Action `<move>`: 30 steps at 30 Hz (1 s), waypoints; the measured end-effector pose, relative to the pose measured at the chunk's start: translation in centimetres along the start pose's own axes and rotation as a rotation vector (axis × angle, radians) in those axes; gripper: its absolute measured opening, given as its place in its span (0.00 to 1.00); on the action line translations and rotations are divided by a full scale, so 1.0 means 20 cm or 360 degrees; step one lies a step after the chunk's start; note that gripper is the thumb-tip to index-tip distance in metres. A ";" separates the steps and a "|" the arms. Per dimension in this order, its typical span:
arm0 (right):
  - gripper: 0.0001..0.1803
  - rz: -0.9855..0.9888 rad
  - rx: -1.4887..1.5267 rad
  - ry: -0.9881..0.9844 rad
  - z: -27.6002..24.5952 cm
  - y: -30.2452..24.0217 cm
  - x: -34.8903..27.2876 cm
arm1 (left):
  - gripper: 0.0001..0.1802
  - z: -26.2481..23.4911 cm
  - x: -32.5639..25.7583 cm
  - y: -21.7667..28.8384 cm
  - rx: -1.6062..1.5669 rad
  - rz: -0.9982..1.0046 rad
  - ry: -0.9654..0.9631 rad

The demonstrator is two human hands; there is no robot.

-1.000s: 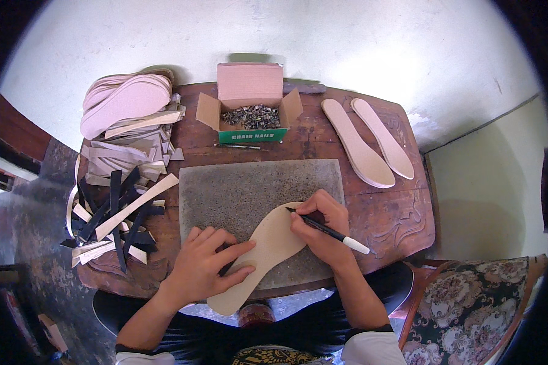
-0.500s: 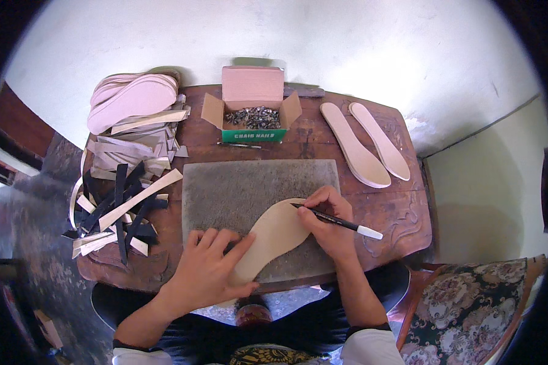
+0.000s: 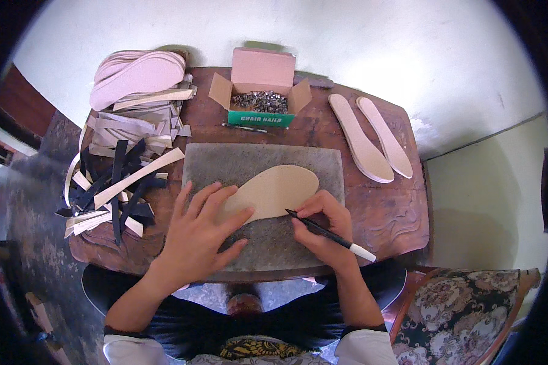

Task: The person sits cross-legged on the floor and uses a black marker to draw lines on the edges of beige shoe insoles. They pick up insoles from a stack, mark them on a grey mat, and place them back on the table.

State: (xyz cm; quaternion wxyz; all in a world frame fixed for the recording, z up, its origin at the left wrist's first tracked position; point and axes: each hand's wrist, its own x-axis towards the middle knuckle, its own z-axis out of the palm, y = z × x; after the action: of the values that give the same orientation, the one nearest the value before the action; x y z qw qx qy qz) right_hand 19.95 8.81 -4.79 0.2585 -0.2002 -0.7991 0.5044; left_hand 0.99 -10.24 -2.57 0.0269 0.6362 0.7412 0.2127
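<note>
A beige insole lies slanted on a grey slab in the middle of the wooden table. My left hand rests flat over its narrower end with fingers spread, hiding that end. In my right hand is a black marker pen with a white end, pinched between thumb and fingers. The pen's tip is at the insole's near edge, close to its broad end. I cannot make out any drawn line.
At the back stands an open green box of small metal nails. Two pale insoles lie at the right. On the left are stacked pink insoles, grey strips and a heap of black and cream strips. A flowered chair stands at the right.
The insole has turned clockwise and sits farther from me on the slab. My pen tip has gone from its far broad end to its near edge. My left hand has moved farther up the slab.
</note>
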 end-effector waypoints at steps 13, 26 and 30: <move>0.11 -0.0075 -0.0114 -0.0063 0.03 0.02 0.06 | 0.27 0.06 -0.02 -0.03 -0.0060 -0.0001 -0.0095; 0.12 -0.0095 -0.0176 -0.0118 0.02 0.00 0.08 | 0.28 0.06 -0.02 -0.03 -0.0053 -0.0003 -0.0100; 0.12 -0.0100 -0.0147 -0.0121 0.02 0.00 0.08 | 0.28 0.06 -0.02 -0.03 -0.0060 -0.0007 -0.0090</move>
State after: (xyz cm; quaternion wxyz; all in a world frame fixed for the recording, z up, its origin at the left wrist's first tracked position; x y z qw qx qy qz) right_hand 18.47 9.39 -4.57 0.2343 -0.1675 -0.8366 0.4659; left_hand 0.87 -10.30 -3.88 0.0603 0.6397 0.7373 0.2086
